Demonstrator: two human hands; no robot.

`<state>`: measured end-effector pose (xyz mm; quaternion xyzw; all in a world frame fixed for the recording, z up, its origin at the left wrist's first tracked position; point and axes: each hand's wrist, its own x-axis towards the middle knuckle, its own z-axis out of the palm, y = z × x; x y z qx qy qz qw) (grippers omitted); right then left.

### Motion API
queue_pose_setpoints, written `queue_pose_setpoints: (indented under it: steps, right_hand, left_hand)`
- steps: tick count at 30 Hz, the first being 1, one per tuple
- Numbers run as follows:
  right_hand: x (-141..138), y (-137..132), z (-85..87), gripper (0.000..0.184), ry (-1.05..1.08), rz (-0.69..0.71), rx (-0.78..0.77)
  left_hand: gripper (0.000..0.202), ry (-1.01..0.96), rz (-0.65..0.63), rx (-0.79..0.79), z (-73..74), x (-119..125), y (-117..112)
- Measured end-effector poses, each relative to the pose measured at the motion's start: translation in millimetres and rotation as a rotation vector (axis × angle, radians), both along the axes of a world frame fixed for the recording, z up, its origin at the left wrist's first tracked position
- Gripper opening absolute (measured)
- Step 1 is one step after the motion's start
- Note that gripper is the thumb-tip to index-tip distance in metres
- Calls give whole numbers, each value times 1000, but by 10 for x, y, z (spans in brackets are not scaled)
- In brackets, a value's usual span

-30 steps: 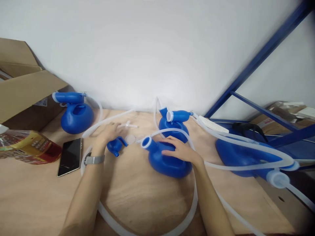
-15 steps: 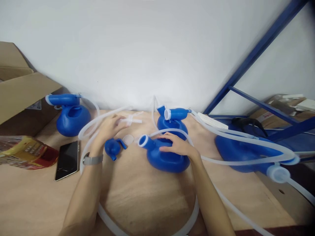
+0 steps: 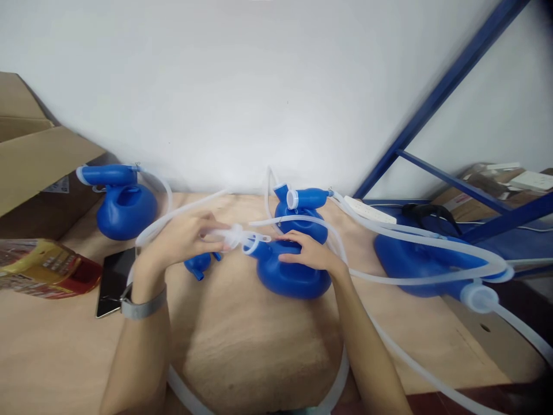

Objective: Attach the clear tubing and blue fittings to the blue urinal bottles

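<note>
My left hand (image 3: 196, 237) pinches a translucent white cap piece (image 3: 234, 236) with a strap on it. I hold this cap at the open neck (image 3: 254, 246) of a blue plastic urinal bottle (image 3: 294, 279), where the strap overlaps the rim. My right hand (image 3: 307, 249) grips the top of the same bottle, which lies with its neck pointing left. Below my left hand sits a small blue part with two spouts (image 3: 199, 265), partly covered by the fingers. A translucent hose (image 3: 302, 219) curves behind the bottle.
Another blue bottle (image 3: 126, 212) with a hose stands at the left, near a cardboard box (image 3: 34, 196). A phone (image 3: 113, 282) and a bottle of red liquid (image 3: 56, 270) lie left. More blue bottles stand behind and right, beside a blue metal frame (image 3: 444, 98).
My left hand has moved right with the white cap, bringing it to the bottle's neck. My right hand stays on the bottle. The view has shifted slightly.
</note>
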<state>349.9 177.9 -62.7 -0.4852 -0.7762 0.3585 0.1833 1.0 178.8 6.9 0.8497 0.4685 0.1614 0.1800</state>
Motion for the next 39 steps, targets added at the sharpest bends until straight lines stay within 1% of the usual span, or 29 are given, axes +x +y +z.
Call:
queue_pose_setpoints:
  steps: [2, 3, 5, 7, 9, 11, 13, 14, 16, 18, 20, 24, 28, 30, 32, 35, 37, 39]
  right_hand:
    - [4, 1, -6, 57, -2, 2, 17]
    - [9, 2, -10, 56, -3, 1, 28]
    - [24, 6, -19, 54, -9, -3, 48]
    - [40, 14, -24, 54, -24, -7, 62]
    - [48, 26, -21, 58, -38, 9, 62]
    - [45, 41, -15, 61, -48, 24, 60]
    - [36, 56, -15, 61, -52, 24, 55]
    - [32, 62, -20, 61, -49, 21, 56]
    - [25, 71, -38, 61, -41, 21, 65]
    - [24, 72, -57, 61, -36, 25, 78]
    - [25, 69, -66, 61, -37, 24, 86]
    - [15, 67, -44, 56, -45, 7, 75]
    - [-13, 73, -16, 53, -28, -1, 36]
    - [-24, 69, -16, 53, -10, -10, 28]
    - [-30, 61, -22, 54, 8, -28, 31]
    - [-26, 50, -33, 58, 33, -37, 39]
    - [-15, 46, -37, 58, 68, -26, 24]
    - [-1, 48, -38, 50, 107, -41, -10]
  left_hand:
    - [56, 39, -76, -45, -90, 174, 33]
    - [57, 40, -94, -61, -141, 267, 50]
    - [62, 5, -97, -86, -234, 424, 79]
    - [63, -43, -91, -117, -291, 514, 104]
    - [58, -73, -88, -159, -309, 541, 128]
    - [48, -100, -87, -198, -310, 533, 158]
    - [41, -147, -111, -264, -328, 517, 196]
    - [42, -178, -126, -306, -348, 510, 216]
    - [51, -250, -122, -381, -407, 501, 253]
    - [63, -312, -87, -432, -469, 498, 279]
    - [66, -336, -73, -459, -507, 500, 289]
    - [56, -305, -120, -472, -489, 523, 272]
    - [44, -312, -116, -376, -474, 556, 234]
    - [40, -334, -135, -376, -501, 565, 218]
    - [44, -345, -141, -384, -538, 565, 203]
    - [56, -284, -88, -315, -555, 564, 187]
    - [62, -219, -84, -288, -521, 587, 188]
    - [66, -183, -102, -273, -463, 656, 200]
